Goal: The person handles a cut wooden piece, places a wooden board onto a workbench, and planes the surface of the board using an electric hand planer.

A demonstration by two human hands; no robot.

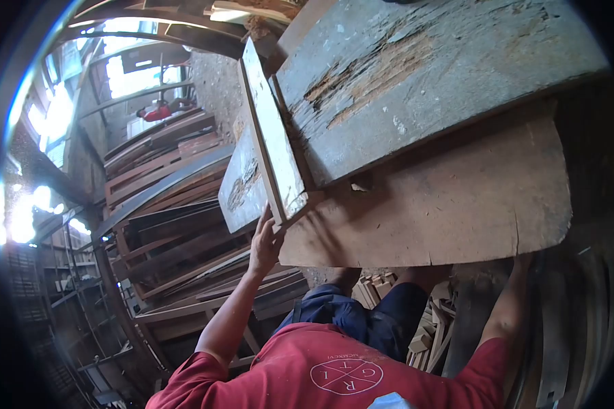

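Board point(274, 129) lies across the grey slab point(457, 82), its near end apparently steadied by the left hand point(265, 249), fingers loosely spread. Shifting it would need a closer grip (right hand hidden by the brown panel point(457, 204), state I cannot tell)

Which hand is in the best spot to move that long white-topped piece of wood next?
Probably the left hand. Its fingers are right at the near end of the white-topped piece. The right arm is farther off, by the brown board, with its hand hidden.
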